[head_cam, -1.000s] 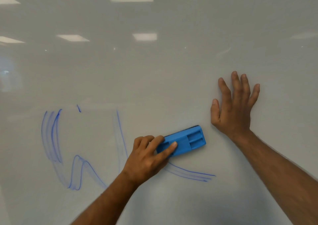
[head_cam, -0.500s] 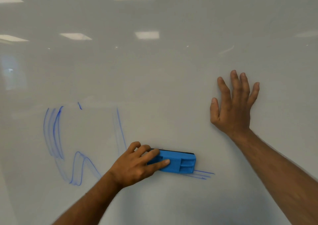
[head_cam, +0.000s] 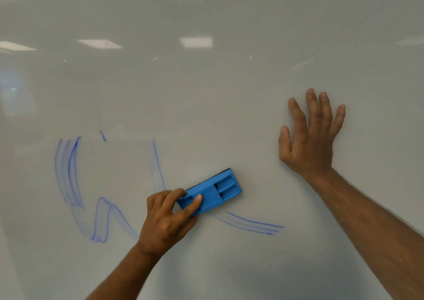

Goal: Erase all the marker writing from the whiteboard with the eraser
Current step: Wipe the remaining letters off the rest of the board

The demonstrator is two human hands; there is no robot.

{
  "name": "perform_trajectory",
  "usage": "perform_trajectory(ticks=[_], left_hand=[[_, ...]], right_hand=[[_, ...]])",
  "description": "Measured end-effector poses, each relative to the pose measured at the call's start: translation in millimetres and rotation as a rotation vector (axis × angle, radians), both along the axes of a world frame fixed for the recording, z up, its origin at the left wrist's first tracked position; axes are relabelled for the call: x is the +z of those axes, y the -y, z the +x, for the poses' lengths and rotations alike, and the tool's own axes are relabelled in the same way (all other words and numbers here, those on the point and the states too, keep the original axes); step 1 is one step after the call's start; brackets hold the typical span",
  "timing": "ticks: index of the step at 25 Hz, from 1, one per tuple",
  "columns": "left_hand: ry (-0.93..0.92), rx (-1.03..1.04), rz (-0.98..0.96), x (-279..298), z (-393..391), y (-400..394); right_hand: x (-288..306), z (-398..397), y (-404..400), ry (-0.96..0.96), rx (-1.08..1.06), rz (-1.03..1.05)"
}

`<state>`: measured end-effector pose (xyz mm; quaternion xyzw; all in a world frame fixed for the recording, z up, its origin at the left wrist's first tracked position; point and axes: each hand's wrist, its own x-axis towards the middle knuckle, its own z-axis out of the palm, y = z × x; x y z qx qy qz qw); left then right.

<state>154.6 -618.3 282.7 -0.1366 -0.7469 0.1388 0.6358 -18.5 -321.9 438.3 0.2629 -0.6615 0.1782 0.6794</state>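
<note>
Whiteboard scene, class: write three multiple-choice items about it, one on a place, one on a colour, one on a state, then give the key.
1. Where does the flat right hand rest?
A. on the glossy white whiteboard, right of the eraser
B. on the eraser
C. on the marks

2. What colour are the smeared marker marks?
A. red
B. blue
C. black

3. What is the left hand doing?
A. lying open
B. pointing
C. gripping the blue plastic block eraser

Key: 1 A, its palm lies on bare board; 2 B, all strokes are blue; 3 C, its fingers curl round the eraser's end.
</note>
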Motion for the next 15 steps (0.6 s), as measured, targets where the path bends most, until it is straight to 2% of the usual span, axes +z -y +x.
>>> perform_trajectory(ticks=[15], left_hand=[[0.066,-0.052,-0.081,-39,-31,-57]], right_hand=[[1,0,0,0.007,0.002,0.014]])
